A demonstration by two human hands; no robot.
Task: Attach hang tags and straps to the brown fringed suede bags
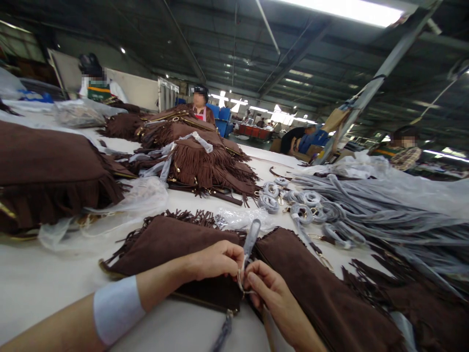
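Note:
My left hand (220,260) is closed in a pinch on a thin pale string (239,281). Close beside it, my right hand (269,286) has its thumb and fingers drawn together on the same string. Just beyond my fingertips a grey plastic-wrapped strap (251,235) sticks up. Both hands are over a brown fringed bag (183,242) lying on the table. Its zip edge faces me, and a plastic-wrapped zip pull (225,328) hangs from the corner. Another brown bag (315,288) lies by my right hand.
More brown fringed bags (205,156) are piled further back, with one large bag (51,171) at left. Coiled wrapped straps (269,203) and a heap of long grey-wrapped straps (395,205) lie at right. Several people, including one person (203,112), are beyond the white table (44,293).

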